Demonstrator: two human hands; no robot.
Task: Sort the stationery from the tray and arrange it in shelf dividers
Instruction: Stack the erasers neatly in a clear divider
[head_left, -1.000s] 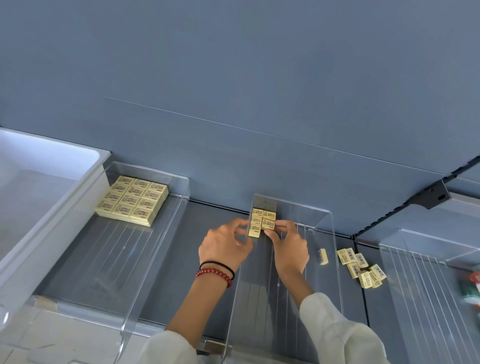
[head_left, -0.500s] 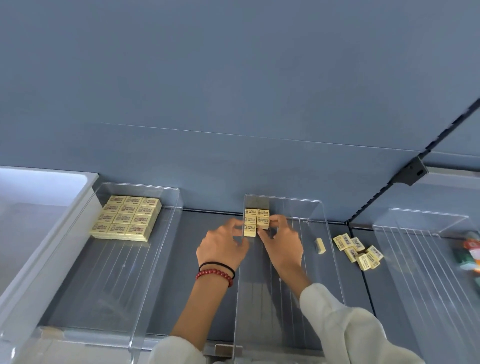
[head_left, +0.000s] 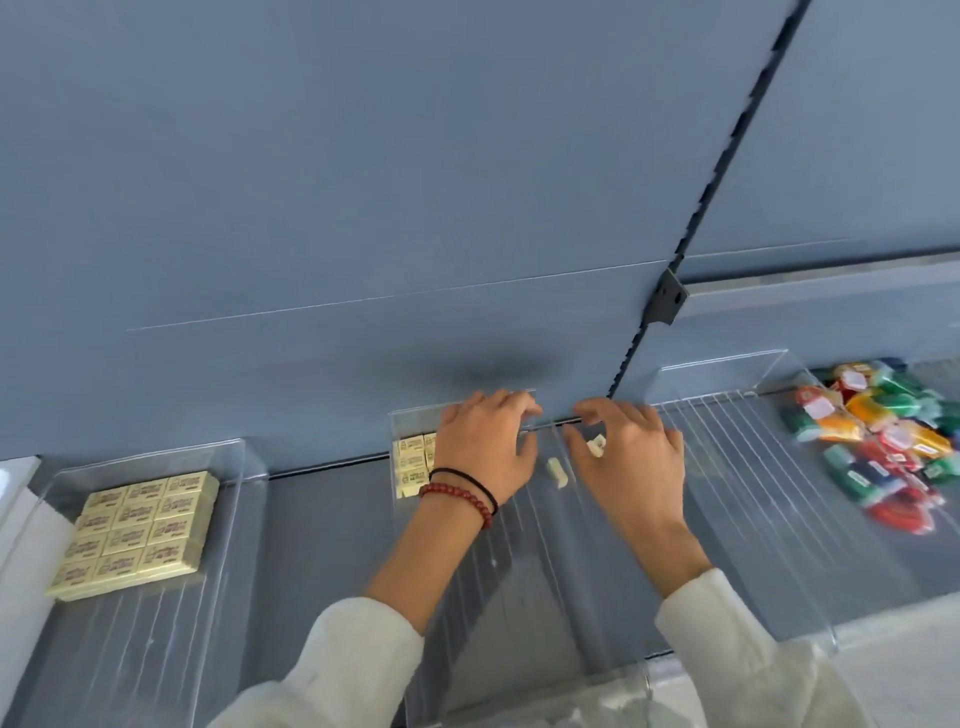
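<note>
A small stack of cream erasers (head_left: 413, 465) sits at the back left of the middle clear divider (head_left: 519, 597). My left hand (head_left: 483, 447) hovers just right of that stack with loosely curled fingers and holds nothing. My right hand (head_left: 628, 457) is spread, fingers curved down, over the shelf to the right of this divider. It covers the loose erasers there. One eraser (head_left: 596, 446) shows under its thumb and index finger. A lone eraser (head_left: 557, 474) stands on edge between my hands.
The left clear divider (head_left: 228, 519) holds a neat block of erasers (head_left: 140, 530). A right clear divider (head_left: 737, 467) stands beside a heap of colourful wrapped items (head_left: 883, 441). A black shelf bracket (head_left: 667, 299) sits on the blue back wall.
Both hands let go of the eraser stack and moved right. My right hand left the divider and now covers the loose erasers. The camera swung right, bringing the colourful heap into view.
</note>
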